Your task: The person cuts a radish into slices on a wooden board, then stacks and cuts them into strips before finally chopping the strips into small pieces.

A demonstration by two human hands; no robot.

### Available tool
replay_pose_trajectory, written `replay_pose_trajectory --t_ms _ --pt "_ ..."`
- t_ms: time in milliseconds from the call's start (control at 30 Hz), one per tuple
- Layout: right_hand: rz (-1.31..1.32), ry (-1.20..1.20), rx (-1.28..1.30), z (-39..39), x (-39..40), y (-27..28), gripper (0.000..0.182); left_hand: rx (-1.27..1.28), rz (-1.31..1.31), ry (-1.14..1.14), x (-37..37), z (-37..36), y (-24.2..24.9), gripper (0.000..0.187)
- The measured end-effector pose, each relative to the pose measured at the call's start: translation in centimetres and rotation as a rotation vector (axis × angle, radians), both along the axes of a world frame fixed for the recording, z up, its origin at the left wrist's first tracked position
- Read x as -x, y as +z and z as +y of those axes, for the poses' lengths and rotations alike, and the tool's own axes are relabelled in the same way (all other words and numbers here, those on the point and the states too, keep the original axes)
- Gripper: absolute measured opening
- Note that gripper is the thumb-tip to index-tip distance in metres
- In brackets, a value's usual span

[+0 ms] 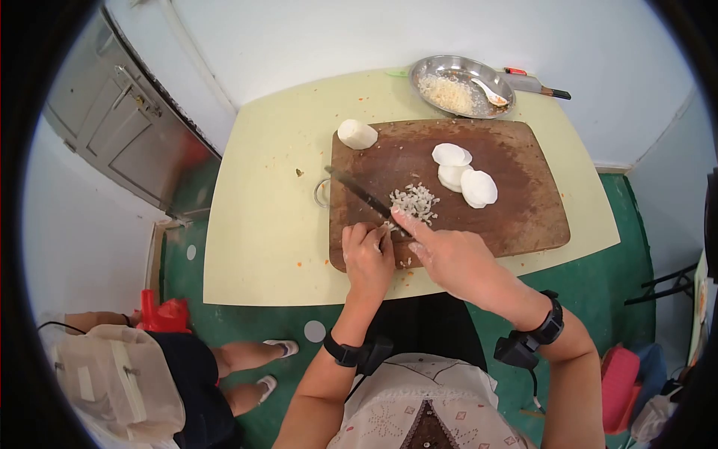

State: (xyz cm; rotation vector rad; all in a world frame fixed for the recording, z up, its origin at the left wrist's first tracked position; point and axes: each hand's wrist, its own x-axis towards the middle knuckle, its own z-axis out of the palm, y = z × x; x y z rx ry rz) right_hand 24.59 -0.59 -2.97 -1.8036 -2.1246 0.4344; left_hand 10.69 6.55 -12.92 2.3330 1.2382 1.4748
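Note:
My right hand [456, 262] is closed around a knife [360, 192], index finger stretched along it. The dark blade points up and left across the wooden cutting board [516, 224]. Close beside the blade, my left hand [368, 258] has its fingers curled down on the board's front-left part; whatever they press on is hidden. A small heap of chopped whitish bits [415, 202] lies just beyond my right fingertips. Several round white vegetable slices [479, 188] overlap to the right of it. A peeled white vegetable chunk [357, 135] rests at the board's back-left corner.
At the table's back, a metal dish [499, 111] holds pale shreds [447, 93] and a white spoon [490, 93]. A cleaver [522, 81] lies behind it. Orange crumbs dot the yellow table [262, 224]. A person with a backpack [123, 382] stands at left, near a red bag [163, 314].

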Motion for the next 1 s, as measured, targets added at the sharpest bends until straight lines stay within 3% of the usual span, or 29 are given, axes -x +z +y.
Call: replay_pose_trajectory --t_ms 1000 --pt "0.022 -0.014 0.06 -0.5 1.3 -0.2 0.055 -0.07 -0.011 -0.027 0.7 -0.2 -0.1 0.014"
